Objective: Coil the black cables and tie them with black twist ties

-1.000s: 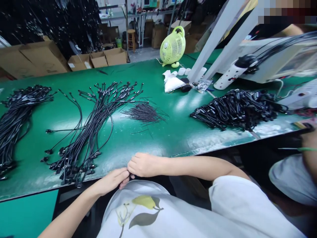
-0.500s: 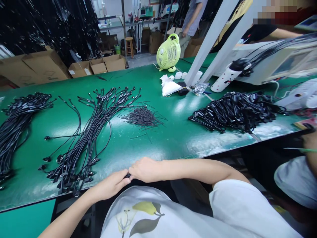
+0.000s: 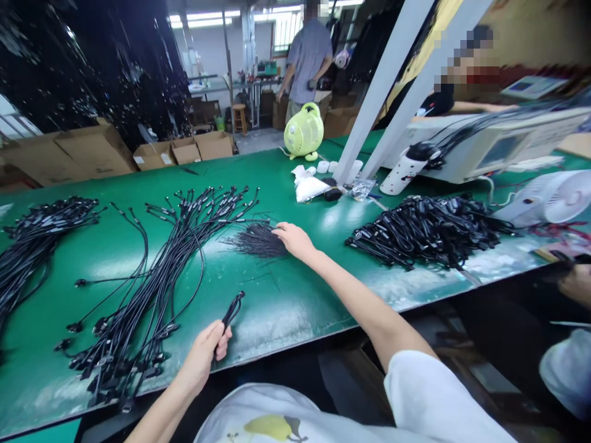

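My left hand (image 3: 205, 351) is closed round a folded black cable (image 3: 234, 307), whose looped end sticks up above the fist over the table's front edge. My right hand (image 3: 295, 240) reaches forward to a heap of thin, short black wire ties (image 3: 258, 240). Its fingers are bent together at the heap's right edge; whatever lies between the fingertips is too small to make out. Left of the heap lies a loose bunch of long black cables (image 3: 170, 264) with plugs at their ends.
Another cable bunch (image 3: 32, 246) lies at far left, and a pile of folded cables (image 3: 429, 231) at right. Behind are a green fan (image 3: 302, 132), a white bag (image 3: 311, 187), slanted posts (image 3: 385, 80) and a bottle (image 3: 404, 169). A person (image 3: 309, 61) stands at the back.
My hands have parted from each other at the table edge. The left has lifted slightly with the folded cable showing; the right has moved forward to the heap of wire ties.
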Demonstrator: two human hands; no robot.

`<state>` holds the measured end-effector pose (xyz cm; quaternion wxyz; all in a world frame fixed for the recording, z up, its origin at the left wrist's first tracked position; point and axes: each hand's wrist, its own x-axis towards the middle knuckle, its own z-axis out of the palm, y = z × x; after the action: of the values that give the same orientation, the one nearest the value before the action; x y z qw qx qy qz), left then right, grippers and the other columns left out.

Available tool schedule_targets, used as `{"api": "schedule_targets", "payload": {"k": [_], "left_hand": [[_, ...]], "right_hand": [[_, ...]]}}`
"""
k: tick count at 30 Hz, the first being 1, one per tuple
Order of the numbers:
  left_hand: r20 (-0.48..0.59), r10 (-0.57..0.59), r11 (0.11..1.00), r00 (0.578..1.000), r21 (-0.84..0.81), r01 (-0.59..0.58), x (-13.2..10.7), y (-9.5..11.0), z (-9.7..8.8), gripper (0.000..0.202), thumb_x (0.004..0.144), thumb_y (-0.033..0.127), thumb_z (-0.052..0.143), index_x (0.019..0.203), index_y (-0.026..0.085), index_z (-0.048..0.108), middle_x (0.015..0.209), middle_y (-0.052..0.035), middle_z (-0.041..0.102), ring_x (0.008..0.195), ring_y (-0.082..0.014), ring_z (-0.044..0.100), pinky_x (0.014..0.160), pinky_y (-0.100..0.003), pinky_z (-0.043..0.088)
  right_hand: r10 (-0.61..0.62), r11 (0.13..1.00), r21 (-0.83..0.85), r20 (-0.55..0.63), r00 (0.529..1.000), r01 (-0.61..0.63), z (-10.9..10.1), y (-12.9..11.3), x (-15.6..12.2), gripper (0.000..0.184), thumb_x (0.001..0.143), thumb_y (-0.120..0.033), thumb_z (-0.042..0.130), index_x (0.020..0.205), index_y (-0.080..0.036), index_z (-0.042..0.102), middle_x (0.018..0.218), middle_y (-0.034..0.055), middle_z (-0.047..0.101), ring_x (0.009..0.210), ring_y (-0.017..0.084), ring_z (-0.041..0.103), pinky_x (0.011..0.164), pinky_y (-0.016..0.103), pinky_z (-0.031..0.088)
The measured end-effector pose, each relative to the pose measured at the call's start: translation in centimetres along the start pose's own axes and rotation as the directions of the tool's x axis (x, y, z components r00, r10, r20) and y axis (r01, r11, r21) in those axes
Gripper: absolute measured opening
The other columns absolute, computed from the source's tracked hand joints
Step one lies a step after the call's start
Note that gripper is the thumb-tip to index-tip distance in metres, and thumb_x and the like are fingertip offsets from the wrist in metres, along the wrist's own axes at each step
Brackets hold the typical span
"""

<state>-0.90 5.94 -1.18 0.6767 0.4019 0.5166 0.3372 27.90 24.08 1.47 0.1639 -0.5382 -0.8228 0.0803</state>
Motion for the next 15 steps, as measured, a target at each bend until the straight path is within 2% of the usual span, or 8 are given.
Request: {"api": "schedule_targets", "payload": {"k": [3, 5, 7, 9, 12, 15], "left_hand": [[-0.021, -0.021, 0.992, 1.0, -0.123, 0.018, 0.1, -0.5, 0.1, 0.052, 0.071, 0.065, 0.066, 0.073, 0.015, 0.052, 0.056, 0.0079, 0.031, 0.047, -0.0044, 0.026, 0.046, -0.02, 0.02], [0.004, -0.019, 0.987, 1.0, -0.159, 0.02, 0.1, -0.9, -0.1, 0.05, 0.072, 0.062, 0.068, 0.074, 0.014, 0.053, 0.056, 0.0074, 0.032, 0.048, -0.004, 0.028, 0.047, -0.019, 0.021], [-0.001, 0.001, 0.979, 1.0, -0.205, -0.002, 0.2, -0.9, -0.3, 0.049, 0.073, 0.059, 0.07, 0.076, 0.013, 0.055, 0.057, 0.0068, 0.034, 0.048, -0.0038, 0.029, 0.047, -0.019, 0.022], [-0.04, 0.036, 0.967, 0.999, -0.252, -0.045, 0.1, -0.2, -0.1, 0.047, 0.073, 0.057, 0.071, 0.077, 0.012, 0.056, 0.057, 0.0067, 0.035, 0.048, -0.0036, 0.03, 0.047, -0.019, 0.022], [-0.062, 0.098, 0.949, 0.993, -0.295, -0.112, 0.2, 1.7, 1.0, 0.044, 0.075, 0.053, 0.071, 0.084, 0.011, 0.058, 0.056, 0.0076, 0.034, 0.047, -0.0037, 0.029, 0.045, -0.019, 0.021], [-0.056, 0.196, 0.923, 0.979, -0.327, -0.203, 1.2, 2.7, 2.0, 0.05, 0.079, 0.049, 0.068, 0.114, 0.016, 0.055, 0.057, 0.0082, 0.037, 0.047, -0.0052, 0.03, 0.046, -0.019, 0.022]], "right_hand": [[0.001, 0.999, -0.052, -0.027, 1.0, -0.002, 0.4, 3.1, 1.8, 0.02, 0.09, -0.009, 0.048, 0.095, -0.008, 0.068, 0.109, 0.0163, 0.062, 0.095, 0.018, 0.054, 0.086, 0.029, 0.039], [0.0, 0.998, -0.068, -0.064, 0.998, -0.005, 0.6, 3.7, 1.9, 0.018, 0.089, -0.01, 0.049, 0.088, -0.008, 0.067, 0.102, 0.0148, 0.063, 0.09, 0.017, 0.054, 0.084, 0.028, 0.039], [0.013, 0.998, -0.063, -0.114, 0.993, -0.02, 0.8, 3.3, 1.4, 0.02, 0.091, -0.012, 0.046, 0.09, -0.008, 0.066, 0.099, 0.015, 0.063, 0.089, 0.018, 0.053, 0.083, 0.028, 0.038], [0.034, 0.999, -0.025, -0.155, 0.987, -0.038, 1.2, 1.5, 0.3, 0.025, 0.095, -0.015, 0.041, 0.097, -0.008, 0.064, 0.099, 0.0154, 0.062, 0.09, 0.019, 0.053, 0.084, 0.03, 0.039], [0.023, 0.996, 0.093, -0.127, 0.992, -0.011, 2.9, -3.6, -2.4, 0.027, 0.098, -0.023, 0.038, 0.105, -0.013, 0.062, 0.1, 0.011, 0.062, 0.092, 0.017, 0.055, 0.085, 0.028, 0.04], [-0.035, 0.92, 0.389, -0.05, 0.998, 0.052, 5.0, -9.9, -5.3, 0.023, 0.097, -0.029, 0.044, 0.097, -0.017, 0.064, 0.09, 0.0036, 0.063, 0.081, 0.014, 0.057, 0.077, 0.023, 0.043]]}}
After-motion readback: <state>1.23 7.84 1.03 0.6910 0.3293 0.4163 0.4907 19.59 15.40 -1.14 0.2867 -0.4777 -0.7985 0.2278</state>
